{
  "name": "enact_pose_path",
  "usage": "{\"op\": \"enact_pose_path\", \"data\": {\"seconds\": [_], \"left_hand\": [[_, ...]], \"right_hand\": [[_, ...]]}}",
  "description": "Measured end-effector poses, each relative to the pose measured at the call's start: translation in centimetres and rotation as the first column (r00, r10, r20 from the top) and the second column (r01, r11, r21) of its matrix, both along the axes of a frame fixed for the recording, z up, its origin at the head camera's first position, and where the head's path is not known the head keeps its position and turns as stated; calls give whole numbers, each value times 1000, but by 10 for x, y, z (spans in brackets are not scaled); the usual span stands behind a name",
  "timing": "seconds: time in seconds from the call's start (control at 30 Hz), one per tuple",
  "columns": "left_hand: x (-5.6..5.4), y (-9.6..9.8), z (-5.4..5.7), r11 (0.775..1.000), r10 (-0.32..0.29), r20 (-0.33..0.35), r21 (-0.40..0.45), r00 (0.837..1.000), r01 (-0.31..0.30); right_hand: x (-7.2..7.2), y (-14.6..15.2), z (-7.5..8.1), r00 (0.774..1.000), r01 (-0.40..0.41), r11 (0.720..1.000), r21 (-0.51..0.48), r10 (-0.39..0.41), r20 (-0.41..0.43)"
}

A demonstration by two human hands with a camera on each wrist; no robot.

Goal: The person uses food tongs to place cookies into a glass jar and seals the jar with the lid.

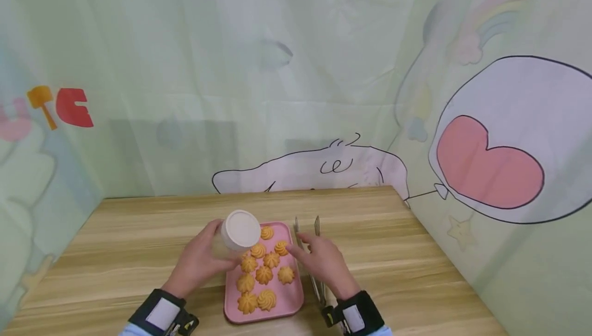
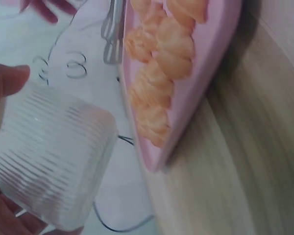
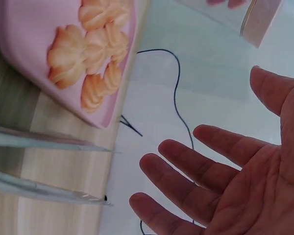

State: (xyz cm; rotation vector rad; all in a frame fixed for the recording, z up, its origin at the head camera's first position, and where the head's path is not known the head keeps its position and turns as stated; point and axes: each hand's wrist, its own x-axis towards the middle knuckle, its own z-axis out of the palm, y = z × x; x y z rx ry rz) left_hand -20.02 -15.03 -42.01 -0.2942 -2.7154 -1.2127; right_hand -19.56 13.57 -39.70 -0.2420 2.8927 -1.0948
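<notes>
Closest to me, two black wrist straps, the left (image 1: 163,314) and the right (image 1: 355,318), circle the wrists of a person in light blue sleeves. Between the forearms, a pink rectangular tray with rounded corners (image 1: 289,300) rests on the light wood-grain tabletop (image 1: 139,243), bearing golden, swirled cookies (image 1: 264,274). Just beside its right edge lie slim metallic tongs (image 1: 317,291), their two tips apart and pointing away from the person. Above the tongs hovers the right hand (image 1: 326,261), its fingers extended and spread. The left hand (image 1: 199,259) grips a clear, ribbed plastic jar (image 1: 224,241) with a round white lid (image 1: 240,227), raised off the tabletop near the tray's far left corner. Beyond hangs a pale green printed backdrop (image 1: 208,69) showing a balloon with a pink heart (image 1: 490,166).
</notes>
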Motion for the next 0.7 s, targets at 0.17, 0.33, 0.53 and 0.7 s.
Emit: {"op": "enact_pose_path", "data": {"seconds": [0.17,0.33,0.53,0.7], "left_hand": [[8,15,7,996,-1,-100,-85,995,-7],[17,25,9,959,-16,-229,-278,973,-50],[23,35,6,920,-49,-294,-386,954,-71],[26,40,2,900,-68,-312,-429,948,-77]], "right_hand": [[6,-7,6,998,-48,996,-74,45,-44],[9,-16,9,996,-83,983,-165,75,-54],[9,-28,6,995,-96,968,-230,89,-42],[9,-38,2,994,-112,961,-254,110,-21]]}}
